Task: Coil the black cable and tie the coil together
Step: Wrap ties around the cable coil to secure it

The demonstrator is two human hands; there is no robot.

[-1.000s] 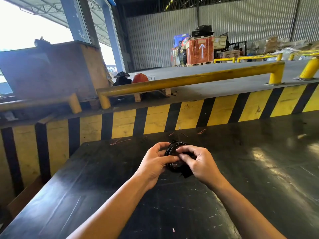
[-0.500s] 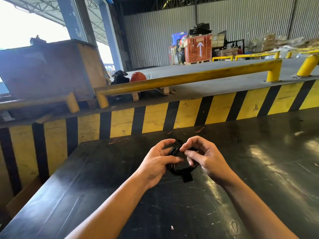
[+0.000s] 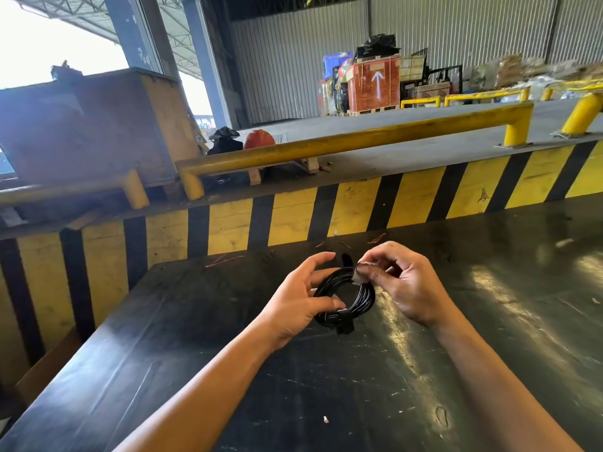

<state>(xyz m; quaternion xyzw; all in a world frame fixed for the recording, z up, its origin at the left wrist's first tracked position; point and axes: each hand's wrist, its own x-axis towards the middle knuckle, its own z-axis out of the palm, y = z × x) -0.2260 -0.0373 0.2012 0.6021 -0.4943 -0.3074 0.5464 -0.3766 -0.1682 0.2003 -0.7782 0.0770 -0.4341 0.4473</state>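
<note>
Item: one black cable [image 3: 342, 296], wound into a small flat coil of several turns, held just above the black bench [image 3: 195, 353], toward its far edge and well clear of both side edges. Condition: the turns lay close and even, glossy, with a dark band [image 3: 342, 316] crossing the near side of the ring, apparently a strap or tie; whether it was fastened could not be told. A short black tab stood up at the far side of the coil, probably a cable end or strap tail. Left hand [image 3: 293, 308]: fingers half spread and curled round the left rim, thumb lying on the near side next to the band. Right hand [image 3: 404, 285]: thumb and forefinger pressed together on a small pale piece [image 3: 359, 277] at the top right of the coil, most likely a connector or tie end; the other fingers were curled in. Handling, by judgement: light, thin, limp and springy, so the turns would likely fan out if released; the shiny jacket looked slippery. Best taken by pinching across all the turns at one point of the rim, opposite the band, not by a single strand. Not fragile, though the pale end piece should not be bent sharply.
</note>
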